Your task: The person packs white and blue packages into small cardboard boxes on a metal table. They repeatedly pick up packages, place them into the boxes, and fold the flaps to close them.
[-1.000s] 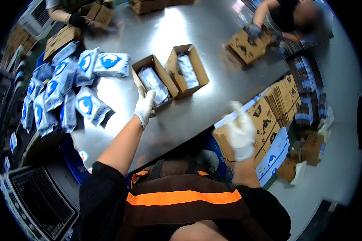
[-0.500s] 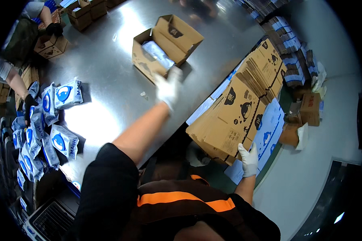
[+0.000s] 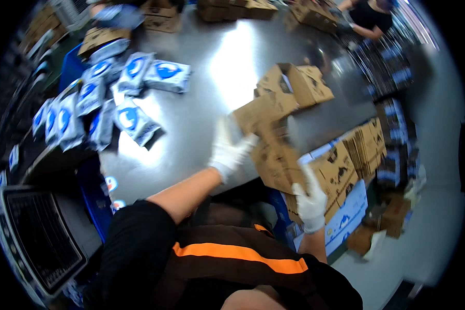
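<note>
A flat brown carton blank (image 3: 275,160), blurred by motion, is tilted over the metal table's front edge. My right hand (image 3: 311,200), in a white glove, grips its lower right edge. My left hand (image 3: 230,151), also gloved, is at the blank's left edge with fingers spread and the thumb close to the cardboard; whether it touches is blurred. Just beyond the blank stands an open brown carton (image 3: 312,85), partly covered by it. To my right lies a stack of flat cartons (image 3: 338,168), next to my right hand.
Several white-and-blue soft packs (image 3: 132,118) are piled at the table's left. A black-grilled machine (image 3: 41,237) stands at lower left. Cartons (image 3: 232,9) line the far edge, and a co-worker (image 3: 369,20) is at far right. Bundled flat cartons (image 3: 392,67) stand at right, with brown boxes (image 3: 392,214) below.
My right hand has lifted a carton blank off the stack and brought it left. My left hand has left the open carton and come to the blank. The whole view has turned.
</note>
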Demonstrator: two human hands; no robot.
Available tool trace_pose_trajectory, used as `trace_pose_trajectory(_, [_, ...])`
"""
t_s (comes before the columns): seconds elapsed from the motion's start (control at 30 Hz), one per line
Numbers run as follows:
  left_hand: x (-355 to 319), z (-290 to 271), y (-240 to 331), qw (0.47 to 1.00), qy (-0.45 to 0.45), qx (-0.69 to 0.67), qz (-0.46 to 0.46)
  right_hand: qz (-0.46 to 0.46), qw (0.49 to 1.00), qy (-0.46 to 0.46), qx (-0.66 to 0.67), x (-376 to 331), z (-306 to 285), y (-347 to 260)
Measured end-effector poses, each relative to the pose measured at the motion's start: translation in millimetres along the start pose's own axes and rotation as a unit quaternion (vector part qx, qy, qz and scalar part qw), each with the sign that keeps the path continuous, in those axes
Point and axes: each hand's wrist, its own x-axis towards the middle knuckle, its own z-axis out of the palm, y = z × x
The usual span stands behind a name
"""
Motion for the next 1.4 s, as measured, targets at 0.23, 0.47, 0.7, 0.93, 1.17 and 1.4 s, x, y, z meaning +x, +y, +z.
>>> trace_pose_trajectory(0.23, [-65,-187,-65,0.981,0.144,-0.119,-0.061,0.081,0.909,-0.073,0.402,54,203,32])
trace_pose_trajectory(0.47, [-131,-248,-63,0.919,0.291,-0.264,0.029,-0.116,0.959,-0.052,0.253,51,230,-103])
trace_pose_trajectory(0.7, [-138,-258,-58,0.911,0.354,-0.206,0.044,-0.062,0.966,-0.131,0.215,63,276,-83])
trace_pose_trajectory(0.93, [-129,-249,-84,0.902,0.377,-0.211,0.023,0.006,0.949,-0.068,0.308,45,271,-99])
trace_pose_trajectory(1.17, [-140,-232,-49,0.928,0.209,0.238,0.196,-0.313,0.949,0.045,-0.019,51,281,-97])
trace_pose_trajectory(1.4, [-107,-233,-36,0.858,0.186,0.464,0.122,-0.540,0.804,-0.243,-0.058,65,248,-69])
